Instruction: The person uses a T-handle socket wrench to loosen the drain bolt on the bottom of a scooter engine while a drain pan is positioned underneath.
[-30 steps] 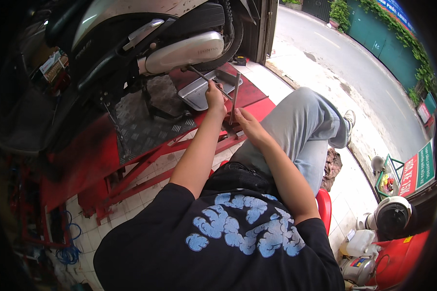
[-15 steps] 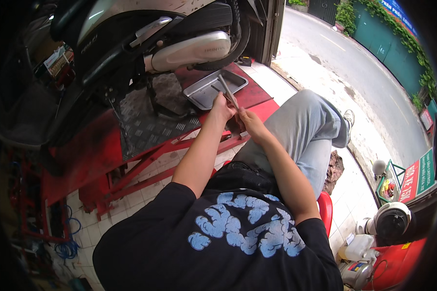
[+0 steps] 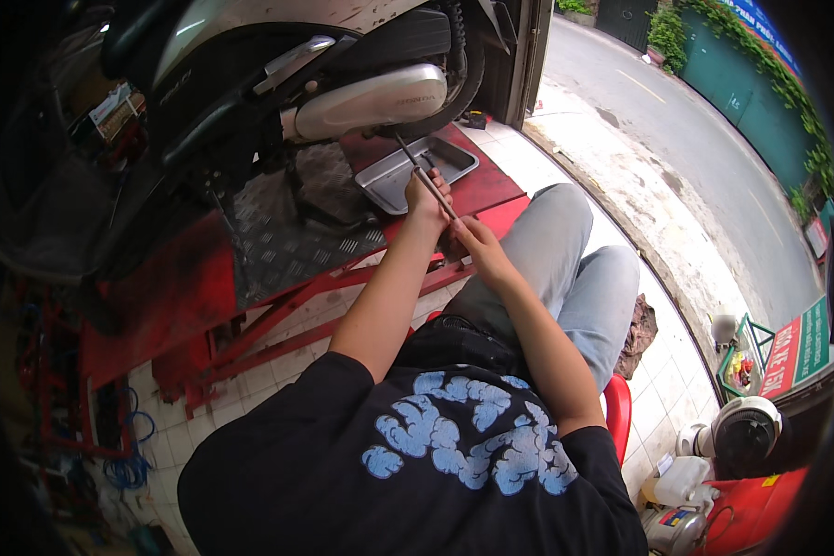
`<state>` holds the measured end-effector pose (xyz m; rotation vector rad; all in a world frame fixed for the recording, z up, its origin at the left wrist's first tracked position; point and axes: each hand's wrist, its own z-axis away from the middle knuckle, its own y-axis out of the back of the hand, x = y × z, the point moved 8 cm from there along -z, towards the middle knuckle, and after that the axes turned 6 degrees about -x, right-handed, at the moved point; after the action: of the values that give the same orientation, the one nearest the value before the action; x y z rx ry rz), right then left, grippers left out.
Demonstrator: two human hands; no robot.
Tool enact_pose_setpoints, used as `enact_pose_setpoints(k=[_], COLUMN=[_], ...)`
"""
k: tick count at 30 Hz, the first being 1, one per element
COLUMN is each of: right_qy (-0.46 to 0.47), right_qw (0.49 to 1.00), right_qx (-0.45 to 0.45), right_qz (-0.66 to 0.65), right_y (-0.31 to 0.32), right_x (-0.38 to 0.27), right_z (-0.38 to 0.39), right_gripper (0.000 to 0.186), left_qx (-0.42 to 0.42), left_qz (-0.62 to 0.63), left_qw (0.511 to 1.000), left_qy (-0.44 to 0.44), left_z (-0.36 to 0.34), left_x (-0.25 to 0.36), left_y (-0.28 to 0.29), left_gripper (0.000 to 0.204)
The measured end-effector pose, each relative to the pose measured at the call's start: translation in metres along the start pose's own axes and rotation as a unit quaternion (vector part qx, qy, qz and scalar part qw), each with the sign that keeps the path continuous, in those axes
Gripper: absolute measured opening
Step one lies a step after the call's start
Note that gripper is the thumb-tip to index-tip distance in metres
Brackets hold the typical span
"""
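A long, slim metal rod (image 3: 440, 198) slants across both hands, its thin dark far end pointing up and left over a shallow metal tray (image 3: 380, 177). My left hand (image 3: 426, 197) is closed round the rod's middle, beside the tray's near edge. Nearer to me, my right hand (image 3: 479, 243) pinches its lower end. Something dark and brownish (image 3: 450, 246) shows just below the hands, too hidden to name. Inside the tray lies a small dark piece (image 3: 426, 160).
The tray stands on a red lift platform (image 3: 496, 178) with a black tread plate (image 3: 259, 208). A scooter (image 3: 371, 102) rests above it. My knees (image 3: 551, 227) are right of the hands. Several containers (image 3: 681, 477) and a white fan-like device (image 3: 746, 431) stand at lower right.
My raised, crossed leg has come down, and the shoe is out of sight. The left hand has shifted slightly along the rod, whose thin end now points farther up and left.
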<state>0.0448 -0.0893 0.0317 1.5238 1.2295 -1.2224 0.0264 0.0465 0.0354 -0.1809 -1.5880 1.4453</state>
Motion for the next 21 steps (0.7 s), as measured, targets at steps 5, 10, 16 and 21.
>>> enact_pose_setpoints(k=[5,10,16,21], right_qy=[0.049,0.034,0.042,0.055], right_qw=[0.996,0.988,0.979,0.976], right_qx=[0.027,0.072,0.059,0.054], right_qz=[0.073,0.134,0.188,0.204], right_y=[-0.001,0.036,0.032,0.026], right_x=[-0.005,0.025,0.017,0.011], right_z=[0.001,-0.002,0.005,0.006], right_gripper=[0.037,0.035,0.036,0.037], left_qx=[0.000,0.015,0.010,0.013], left_qz=[-0.015,-0.015,-0.017,-0.017], left_qw=[0.999,0.999,0.999,0.998], left_qy=[-0.048,-0.046,-0.044,-0.052], left_z=[0.002,0.006,0.009,0.003], left_x=[0.021,0.020,0.022,0.023], left_y=[0.004,-0.006,-0.002,0.003], left_gripper=[0.036,0.035,0.033,0.034])
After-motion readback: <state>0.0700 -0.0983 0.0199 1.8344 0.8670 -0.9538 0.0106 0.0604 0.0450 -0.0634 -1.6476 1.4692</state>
